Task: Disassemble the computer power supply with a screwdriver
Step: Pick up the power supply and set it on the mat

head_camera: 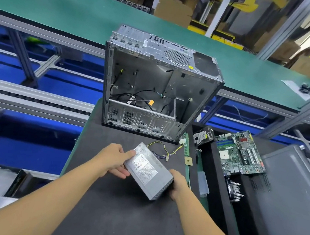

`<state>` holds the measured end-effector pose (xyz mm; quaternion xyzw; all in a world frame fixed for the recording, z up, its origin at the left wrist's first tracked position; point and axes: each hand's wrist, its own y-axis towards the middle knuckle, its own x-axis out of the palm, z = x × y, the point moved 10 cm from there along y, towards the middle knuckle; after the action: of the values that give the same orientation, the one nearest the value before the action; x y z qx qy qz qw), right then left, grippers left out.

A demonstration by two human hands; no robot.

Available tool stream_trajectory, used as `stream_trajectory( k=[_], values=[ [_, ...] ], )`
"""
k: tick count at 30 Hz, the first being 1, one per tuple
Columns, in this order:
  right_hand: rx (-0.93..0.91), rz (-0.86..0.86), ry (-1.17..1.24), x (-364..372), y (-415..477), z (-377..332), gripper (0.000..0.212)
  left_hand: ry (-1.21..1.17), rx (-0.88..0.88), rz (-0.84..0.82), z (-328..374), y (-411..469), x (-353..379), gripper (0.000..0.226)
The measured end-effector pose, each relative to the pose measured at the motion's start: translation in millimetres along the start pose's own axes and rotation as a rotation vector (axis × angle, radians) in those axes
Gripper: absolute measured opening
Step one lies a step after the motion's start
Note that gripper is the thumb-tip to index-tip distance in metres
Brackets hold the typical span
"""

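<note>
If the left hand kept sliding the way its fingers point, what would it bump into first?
The left hand points right and slightly away, straight into the grey metal power supply box it grips. Nothing else comes first. Past the box lie its coloured wires, though depth is hard to judge.

the power supply (149, 171) is dull grey sheet metal (with a paper label); the mat (119, 215) beneath looks matt, faintly rough black foam.

You have one power supply (149, 171), one computer case (154, 82), one motherboard (241, 152), one hard drive (203, 136) and one processor chip (188, 161).
</note>
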<state>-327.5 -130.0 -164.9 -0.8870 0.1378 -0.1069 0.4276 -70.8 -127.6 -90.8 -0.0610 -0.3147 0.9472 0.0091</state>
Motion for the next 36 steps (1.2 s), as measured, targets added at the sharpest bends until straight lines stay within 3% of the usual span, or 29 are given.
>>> stream_trajectory(
  k=[2,5,9,12,14,18,21,24,27,32,36],
  values=[
    [0.008,0.066,0.049,0,0,-1,0.027,0.002,-0.001,0.010,1,0,3,0.039],
    [0.036,0.066,-0.012,1,-4,-2,0.019,0.011,0.013,0.046,3,-2,8,0.036],
    [0.092,-0.033,-0.316,-5,-1,-5,0.009,0.031,0.037,0.045,13,-5,16,0.035],
    [-0.001,-0.100,-0.572,0,-6,-36,0.009,0.047,0.051,0.018,21,-7,27,0.036],
    [-0.127,-0.159,-0.722,12,-20,-65,0.025,0.065,0.068,0.006,27,-6,34,0.036],
    [-0.417,-0.414,-1.191,63,-71,-99,0.079,0.067,0.084,0.004,37,0,39,0.035],
    [-0.634,-0.353,-1.478,90,-94,-101,0.121,0.102,0.094,-0.003,40,6,40,0.032],
    [-0.806,-0.164,-1.649,103,-99,-90,0.128,0.144,0.116,0.015,40,12,37,0.027],
    [-0.884,-0.131,-1.535,102,-101,-91,0.120,0.070,0.124,0.009,32,19,31,0.026],
    [-0.856,-0.403,-1.111,68,-101,-95,0.112,-0.059,0.068,0.227,-2,38,-19,0.029],
    [-0.786,-0.487,-0.895,58,-91,-89,0.093,-0.244,-0.175,-0.079,-41,42,9,0.045]
  ],
)
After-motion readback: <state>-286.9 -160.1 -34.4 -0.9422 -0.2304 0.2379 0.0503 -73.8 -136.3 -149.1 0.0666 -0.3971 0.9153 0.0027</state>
